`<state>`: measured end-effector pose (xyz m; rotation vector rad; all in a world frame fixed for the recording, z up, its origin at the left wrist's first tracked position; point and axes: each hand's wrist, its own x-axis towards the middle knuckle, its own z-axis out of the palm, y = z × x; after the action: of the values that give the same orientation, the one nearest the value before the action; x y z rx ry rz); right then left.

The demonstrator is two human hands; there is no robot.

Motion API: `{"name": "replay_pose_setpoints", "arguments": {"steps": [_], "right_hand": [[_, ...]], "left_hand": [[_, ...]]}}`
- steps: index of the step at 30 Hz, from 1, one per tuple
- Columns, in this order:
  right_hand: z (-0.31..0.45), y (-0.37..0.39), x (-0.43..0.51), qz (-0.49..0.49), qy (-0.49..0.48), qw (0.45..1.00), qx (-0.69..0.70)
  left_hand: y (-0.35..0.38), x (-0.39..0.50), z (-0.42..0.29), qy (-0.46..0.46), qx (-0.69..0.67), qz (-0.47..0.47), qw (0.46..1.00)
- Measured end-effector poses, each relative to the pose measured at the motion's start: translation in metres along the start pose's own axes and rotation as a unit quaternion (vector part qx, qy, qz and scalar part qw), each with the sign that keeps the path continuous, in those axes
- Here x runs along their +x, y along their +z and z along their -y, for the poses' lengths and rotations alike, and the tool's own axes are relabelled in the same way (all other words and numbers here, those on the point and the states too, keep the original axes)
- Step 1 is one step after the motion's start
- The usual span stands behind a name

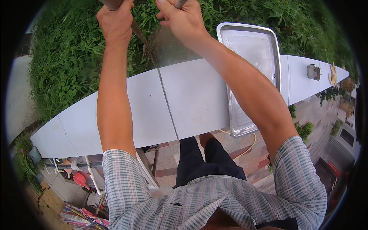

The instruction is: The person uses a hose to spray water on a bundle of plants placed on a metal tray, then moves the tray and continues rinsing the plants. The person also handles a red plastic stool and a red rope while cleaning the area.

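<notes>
At the top edge, my left hand [115, 24] is closed around a brown pole [139, 32], probably wooden. The pole's thick upper end is cut off by the picture's edge, and its lower part slants down toward a clump of dry roots [150, 47]. My right hand [185, 20] grips a greyish stick-like thing [180, 3], mostly out of view above. Both hands are held beyond the far edge of a white ledge [195, 95], over green plants. A shallow metal tray [247, 43] lies across the ledge, partly hidden under my right forearm.
Dense leafy plants [69, 66] grow behind the ledge. Farther right on it stand a small metal container [313, 72] and a crumpled pale cloth or glove [333, 74]. A yellow hose [248, 148] lies on the tiled floor. Left below are a red dipper [80, 180] and white pipes [92, 175].
</notes>
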<state>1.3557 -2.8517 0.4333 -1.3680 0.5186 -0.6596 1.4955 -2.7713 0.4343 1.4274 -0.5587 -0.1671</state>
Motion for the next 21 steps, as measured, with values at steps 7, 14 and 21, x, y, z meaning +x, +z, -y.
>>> {"name": "replay_pose_setpoints", "arguments": {"steps": [7, 14, 21], "right_hand": [[0.082, -0.002, 0.024, 0.003, -0.022, 0.999, -0.033], [0.007, -0.024, 0.041, -0.076, 0.005, 0.977, -0.199], [-0.079, -0.073, 0.032, -0.103, 0.044, 0.98, -0.167]], "left_hand": [[0.017, 0.009, -0.064, 0.03, 0.013, 0.022, 0.999], [0.046, 0.02, 0.009, 0.035, -0.004, 0.046, 0.998], [0.051, 0.022, 0.059, 0.002, 0.005, 0.019, 1.0]]}}
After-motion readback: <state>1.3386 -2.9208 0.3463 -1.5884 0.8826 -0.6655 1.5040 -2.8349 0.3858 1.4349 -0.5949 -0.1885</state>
